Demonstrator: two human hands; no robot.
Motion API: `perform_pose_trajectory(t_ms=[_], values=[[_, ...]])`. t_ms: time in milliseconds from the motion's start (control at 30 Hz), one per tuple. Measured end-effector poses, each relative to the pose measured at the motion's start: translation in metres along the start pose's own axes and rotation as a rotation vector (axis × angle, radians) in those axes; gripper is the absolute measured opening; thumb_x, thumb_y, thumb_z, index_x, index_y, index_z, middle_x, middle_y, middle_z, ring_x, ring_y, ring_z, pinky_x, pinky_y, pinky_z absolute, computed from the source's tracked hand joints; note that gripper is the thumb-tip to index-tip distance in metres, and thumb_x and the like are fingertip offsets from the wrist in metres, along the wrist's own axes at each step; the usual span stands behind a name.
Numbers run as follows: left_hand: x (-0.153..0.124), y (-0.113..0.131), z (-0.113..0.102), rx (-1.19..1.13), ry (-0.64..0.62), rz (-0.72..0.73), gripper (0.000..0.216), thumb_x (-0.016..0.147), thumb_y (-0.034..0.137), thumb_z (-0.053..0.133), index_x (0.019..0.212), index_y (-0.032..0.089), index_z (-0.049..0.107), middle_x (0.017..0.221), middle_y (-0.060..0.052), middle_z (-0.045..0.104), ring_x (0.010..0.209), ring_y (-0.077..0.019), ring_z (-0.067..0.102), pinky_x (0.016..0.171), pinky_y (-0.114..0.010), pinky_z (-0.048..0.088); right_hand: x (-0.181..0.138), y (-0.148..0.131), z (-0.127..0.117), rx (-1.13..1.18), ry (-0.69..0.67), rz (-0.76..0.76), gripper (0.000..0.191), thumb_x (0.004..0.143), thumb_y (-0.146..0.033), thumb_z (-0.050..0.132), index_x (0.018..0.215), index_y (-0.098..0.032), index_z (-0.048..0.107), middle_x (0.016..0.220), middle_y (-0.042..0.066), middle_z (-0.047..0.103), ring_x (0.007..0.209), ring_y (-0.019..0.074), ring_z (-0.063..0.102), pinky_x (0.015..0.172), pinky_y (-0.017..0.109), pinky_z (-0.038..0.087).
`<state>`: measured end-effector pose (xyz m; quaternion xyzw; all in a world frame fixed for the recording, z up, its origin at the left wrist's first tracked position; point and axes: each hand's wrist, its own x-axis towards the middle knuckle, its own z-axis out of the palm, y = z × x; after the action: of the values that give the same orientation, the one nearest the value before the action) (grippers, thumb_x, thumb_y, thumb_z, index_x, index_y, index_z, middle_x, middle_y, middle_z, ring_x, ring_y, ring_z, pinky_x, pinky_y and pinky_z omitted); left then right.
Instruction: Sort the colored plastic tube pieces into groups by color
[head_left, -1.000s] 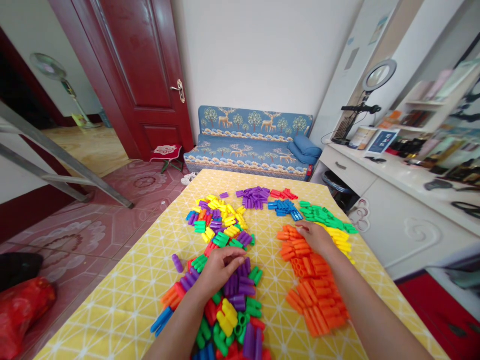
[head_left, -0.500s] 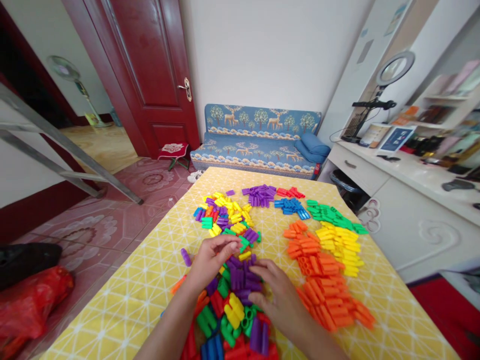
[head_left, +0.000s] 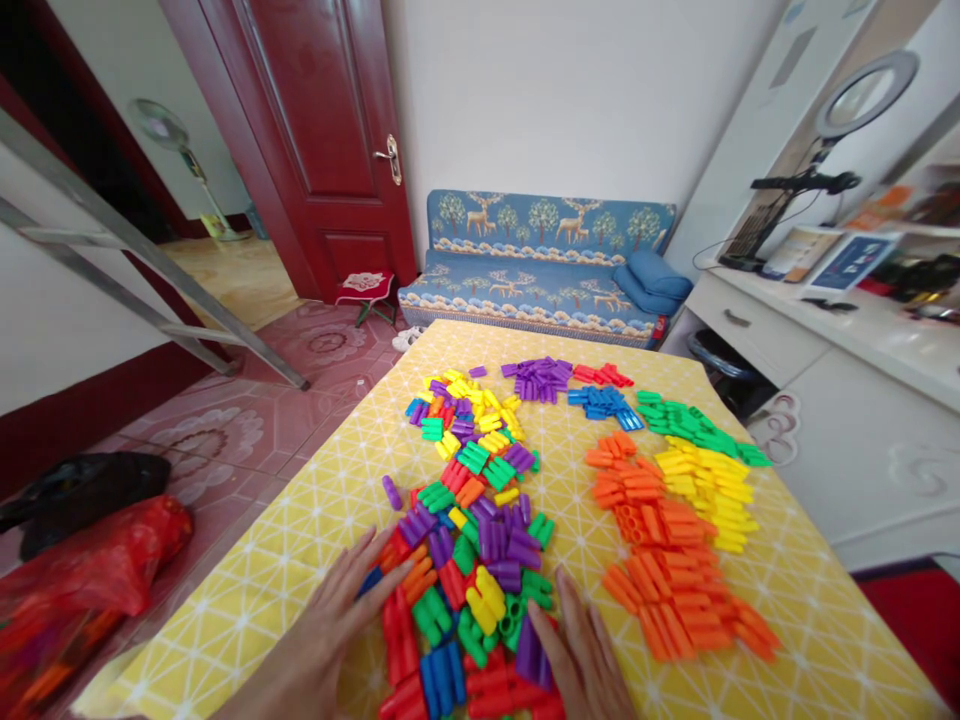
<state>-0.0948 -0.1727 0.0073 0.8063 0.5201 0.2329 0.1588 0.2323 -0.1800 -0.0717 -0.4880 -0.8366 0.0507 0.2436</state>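
Note:
A mixed heap of plastic toy blocks, in red, green, blue, purple and yellow, lies at the near middle of the table. My left hand (head_left: pixel 337 605) rests along its left side, fingers spread, fingertips near red and orange blocks (head_left: pixel 419 576). On the right side, my right hand (head_left: pixel 579 640) is open with fingers stretched out, beside a purple block (head_left: pixel 531 655) and green blocks (head_left: pixel 536 588). Neither hand grips a block. A yellow block (head_left: pixel 486 600) lies on top of the heap between them.
Sorted piles stand to the right and back: orange blocks (head_left: pixel 660 560), yellow blocks (head_left: pixel 709 490), green blocks (head_left: pixel 694 425), blue blocks (head_left: pixel 604 404), red blocks (head_left: pixel 602 375) and purple blocks (head_left: pixel 538 379). A patterned yellow tablecloth (head_left: pixel 300 510) covers the table. Beyond stands a blue sofa (head_left: pixel 525 285).
Both hands have moved apart and toward me, from over the heap to its two sides. My left hand has opened out. The view has shifted slightly left.

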Motion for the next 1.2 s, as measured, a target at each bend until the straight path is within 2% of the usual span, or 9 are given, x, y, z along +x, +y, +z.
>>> perform_pose_trajectory(t_ms=[100, 200, 300, 433, 600, 767, 933, 1067, 1200], values=[[-0.015, 0.008, 0.021, 0.145, 0.024, 0.019, 0.097, 0.061, 0.043, 0.076, 0.145, 0.036, 0.028, 0.156, -0.010, 0.019, 0.138, -0.0429, 0.025, 0.108, -0.058, 0.026, 0.021, -0.012, 0.003, 0.071, 0.001, -0.027, 0.101, 0.071, -0.048, 0.071, 0.150, -0.032, 0.010, 0.156, 0.012, 0.002, 0.135, 0.0462, 0.025, 0.100, 0.066, 0.034], [-0.006, 0.017, 0.034, 0.164, 0.061, 0.044, 0.099, 0.060, 0.043, 0.076, 0.146, 0.033, 0.028, 0.158, -0.011, 0.012, 0.139, -0.0439, 0.021, 0.105, -0.058, 0.031, 0.048, -0.028, 0.002, 0.227, 0.003, -0.024, 0.116, 0.060, -0.052, 0.078, 0.151, -0.027, 0.009, 0.156, 0.014, -0.012, 0.137, 0.0488, 0.013, 0.101, 0.066, 0.033], [0.017, 0.022, 0.036, 0.109, 0.116, 0.113, 0.095, 0.064, 0.040, 0.075, 0.146, 0.031, 0.028, 0.158, -0.012, 0.006, 0.139, -0.0430, 0.020, 0.103, -0.057, 0.035, 0.069, -0.041, 0.000, 0.406, 0.032, 0.055, 0.105, 0.067, -0.031, 0.078, 0.149, -0.030, 0.012, 0.156, 0.010, -0.017, 0.141, 0.0410, 0.008, 0.105, 0.058, 0.033], [0.053, 0.020, 0.032, 0.085, 0.139, 0.197, 0.076, 0.075, 0.024, 0.066, 0.143, 0.030, 0.032, 0.158, -0.011, 0.009, 0.142, -0.0374, 0.018, 0.105, -0.056, 0.036, 0.097, -0.041, 0.000, 0.515, 0.103, 0.166, 0.088, 0.076, -0.010, 0.065, 0.147, -0.031, 0.017, 0.158, 0.006, -0.009, 0.143, 0.0318, 0.004, 0.111, 0.053, 0.026], [0.104, 0.005, 0.027, 0.051, 0.195, 0.254, 0.062, 0.077, 0.024, 0.066, 0.135, 0.027, 0.044, 0.155, -0.012, 0.021, 0.142, -0.0340, 0.020, 0.109, -0.055, 0.032, 0.139, -0.022, 0.002, 0.507, 0.235, 0.158, 0.074, 0.083, -0.023, 0.062, 0.146, -0.028, 0.022, 0.158, 0.008, -0.001, 0.144, 0.0291, 0.004, 0.113, 0.052, 0.023], [0.157, -0.015, 0.028, 0.020, 0.180, 0.127, 0.053, 0.079, 0.032, 0.065, 0.130, 0.025, 0.051, 0.144, -0.012, 0.042, 0.134, -0.0295, 0.038, 0.108, -0.049, 0.036, 0.180, -0.001, 0.012, 0.443, 0.299, 0.128, 0.065, 0.087, -0.032, 0.058, 0.143, -0.023, 0.028, 0.156, 0.011, 0.013, 0.143, 0.0273, 0.015, 0.112, 0.050, 0.026], [0.199, -0.026, 0.034, 0.011, 0.195, 0.020, 0.067, 0.069, 0.024, 0.071, 0.132, 0.018, 0.050, 0.140, -0.017, 0.045, 0.129, -0.0315, 0.043, 0.107, -0.047, 0.039, 0.212, 0.016, 0.024, 0.227, 0.246, 0.193, 0.050, 0.091, -0.037, 0.048, 0.137, -0.019, 0.043, 0.148, 0.013, 0.035, 0.139, 0.0311, 0.024, 0.111, 0.057, 0.023], [0.210, -0.024, 0.029, 0.017, 0.198, -0.045, 0.072, 0.067, 0.020, 0.069, 0.136, 0.015, 0.047, 0.142, -0.018, 0.042, 0.133, -0.0327, 0.039, 0.108, -0.048, 0.036, 0.220, 0.023, 0.017, 0.151, 0.127, 0.274, 0.049, 0.093, -0.043, 0.042, 0.137, -0.019, 0.045, 0.146, 0.012, 0.039, 0.138, 0.0329, 0.026, 0.109, 0.061, 0.019], [0.183, -0.040, 0.003, 0.014, 0.141, -0.092, 0.066, 0.071, 0.025, 0.065, 0.135, 0.026, 0.048, 0.148, -0.009, 0.036, 0.136, -0.0295, 0.036, 0.109, -0.046, 0.035, 0.195, 0.033, 0.005, 0.194, 0.193, 0.297, 0.052, 0.094, -0.046, 0.038, 0.139, -0.021, 0.041, 0.147, 0.010, 0.037, 0.139, 0.0294, 0.026, 0.110, 0.057, 0.023]])
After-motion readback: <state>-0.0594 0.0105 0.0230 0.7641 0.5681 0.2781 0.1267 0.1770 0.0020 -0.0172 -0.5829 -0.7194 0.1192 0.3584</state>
